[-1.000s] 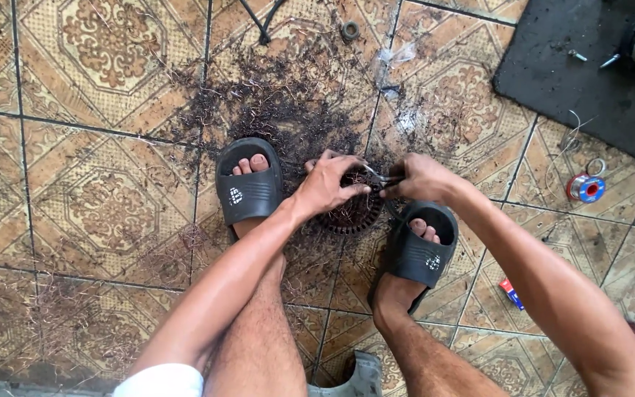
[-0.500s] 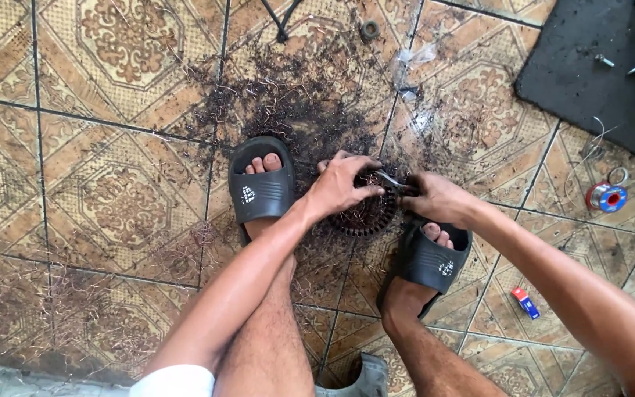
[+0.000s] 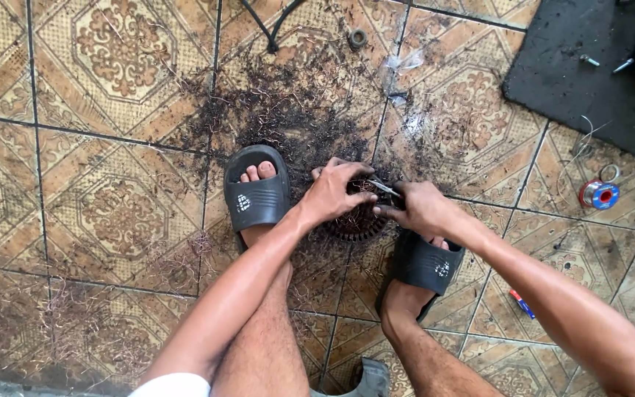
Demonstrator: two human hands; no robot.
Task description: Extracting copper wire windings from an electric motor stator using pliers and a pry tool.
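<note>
My left hand [image 3: 332, 192] grips the rim of the round wound coil [image 3: 358, 220] on the tiled floor [image 3: 119, 110] between my sandals [image 3: 256, 197]. My right hand [image 3: 417, 207], just beside it, pinches small metal pliers [image 3: 385, 190] over the coil's top.

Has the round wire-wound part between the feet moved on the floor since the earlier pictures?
No. The round part lies between the two black sandals, beside the same tile joint; only the camera shifted.

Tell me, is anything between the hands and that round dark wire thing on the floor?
No. Both hands are already on it: the left hand rests on the round wire-wound part, and the right hand touches its other side, holding a thin metal tool.
</note>
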